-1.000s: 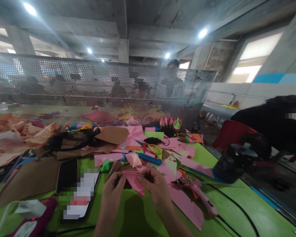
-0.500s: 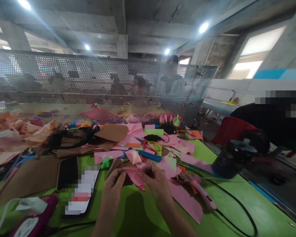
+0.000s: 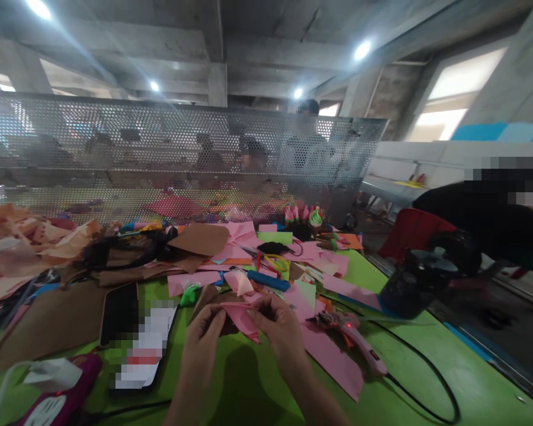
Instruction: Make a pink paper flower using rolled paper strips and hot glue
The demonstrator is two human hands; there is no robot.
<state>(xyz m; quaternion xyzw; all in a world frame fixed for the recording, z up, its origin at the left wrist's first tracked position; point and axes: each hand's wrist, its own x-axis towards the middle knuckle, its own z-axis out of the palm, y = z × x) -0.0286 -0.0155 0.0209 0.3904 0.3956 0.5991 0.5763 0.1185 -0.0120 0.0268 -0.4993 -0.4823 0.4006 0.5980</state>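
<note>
Reviewer: Where is the workpiece, and how are the hands holding it?

Inspector: The pink sheet (image 3: 240,319) is hanging between both hands, above the near middle of the green table (image 3: 408,349). Taking the sheet as the clock's centre, the left hand (image 3: 206,325) is pinching its nine o'clock edge between thumb and fingers; the right hand (image 3: 276,322) is pinching its three o'clock side likewise.

Reviewer: Which step is in hand?

Inspector: In my judgement, the hands are shaping the sheet by folding. Its upper edge is showing layers, and a corner is pointing towards five o'clock. How firmly the fingers are pressing, I cannot tell.

Reviewer: What is the next move calling for?

Inspector: It is probably calling for even pressure from both pinches, with the layers staying aligned.

Reviewer: Surroundings?

Inspector: A corded tool (image 3: 355,343) with a red light is resting near four o'clock. A lit phone (image 3: 148,349) is lying towards eight o'clock, a blue item (image 3: 269,280) at one o'clock. Neither hand is touching these.
</note>
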